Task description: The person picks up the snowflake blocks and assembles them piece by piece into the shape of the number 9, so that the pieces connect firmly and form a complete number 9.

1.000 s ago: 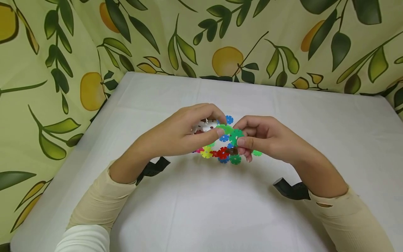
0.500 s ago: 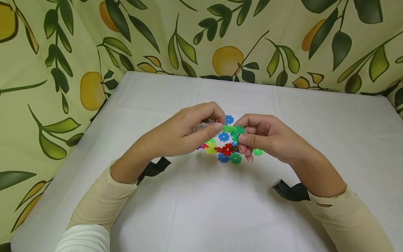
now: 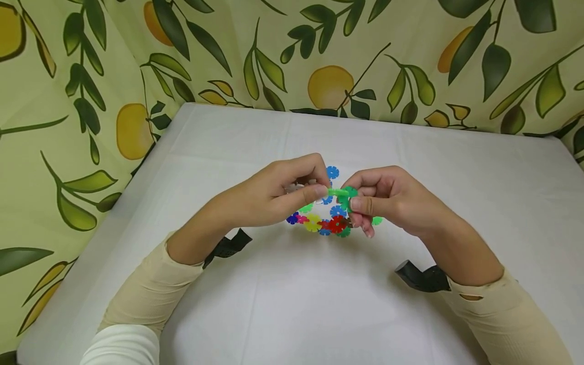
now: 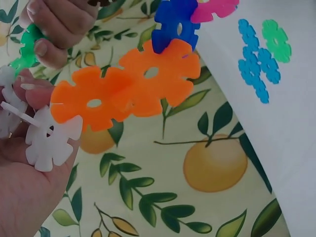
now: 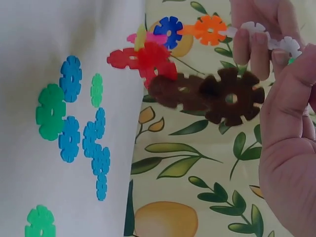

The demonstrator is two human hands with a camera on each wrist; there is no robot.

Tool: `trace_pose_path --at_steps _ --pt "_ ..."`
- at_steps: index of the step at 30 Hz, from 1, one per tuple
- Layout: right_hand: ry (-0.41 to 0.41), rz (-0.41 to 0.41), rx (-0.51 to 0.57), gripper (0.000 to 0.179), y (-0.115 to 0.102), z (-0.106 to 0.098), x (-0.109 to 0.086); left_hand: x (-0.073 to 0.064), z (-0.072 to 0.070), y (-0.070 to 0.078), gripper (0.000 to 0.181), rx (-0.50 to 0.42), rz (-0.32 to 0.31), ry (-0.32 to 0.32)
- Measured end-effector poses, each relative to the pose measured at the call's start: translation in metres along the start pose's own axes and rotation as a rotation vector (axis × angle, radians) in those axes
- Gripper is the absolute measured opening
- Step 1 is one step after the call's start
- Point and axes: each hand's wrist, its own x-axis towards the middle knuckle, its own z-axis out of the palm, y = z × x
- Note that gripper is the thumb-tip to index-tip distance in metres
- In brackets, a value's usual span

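Note:
A chain of slotted plastic snowflake discs hangs between the two hands. My left hand (image 3: 274,195) pinches a light green disc (image 3: 337,192), seen nearly edge-on, between thumb and index finger. With thumb and fingers, my right hand (image 3: 392,200) grips a darker green disc (image 3: 345,202) that meets the light green one. White discs (image 4: 52,143) lie against the left palm, followed by orange discs (image 4: 160,79) and a dark blue disc (image 4: 175,24). Yellow (image 3: 313,223), red (image 5: 155,61) and brown discs (image 5: 232,96) continue the chain toward the right hand, which hides part of it.
On the white tabletop (image 3: 292,304) below lie loose blue (image 5: 71,79), green (image 5: 51,111) and light green discs (image 5: 97,90). Beside them is a joined cluster of blue discs (image 5: 101,160). A fruit-patterned cloth (image 3: 255,50) hangs behind the table.
My left hand has shifted slightly right, and the light green disc has turned from face-on to nearly edge-on. The chain's lower part has swung right. My right hand has barely moved.

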Motion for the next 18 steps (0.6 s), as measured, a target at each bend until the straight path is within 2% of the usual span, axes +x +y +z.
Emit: trace_pose_path --at_steps 9,18 --pt "-0.051 0.016 0.008 0.018 -0.0022 0.0022 -0.0016 0.0003 0.0055 -0.0023 0.003 -0.009 -0.025 -0.028" --pt "0.071 -0.011 -0.003 0.021 -0.0083 0.0007 -0.0013 0.0023 0.0053 -0.0017 0.008 0.031 -0.063 0.065"
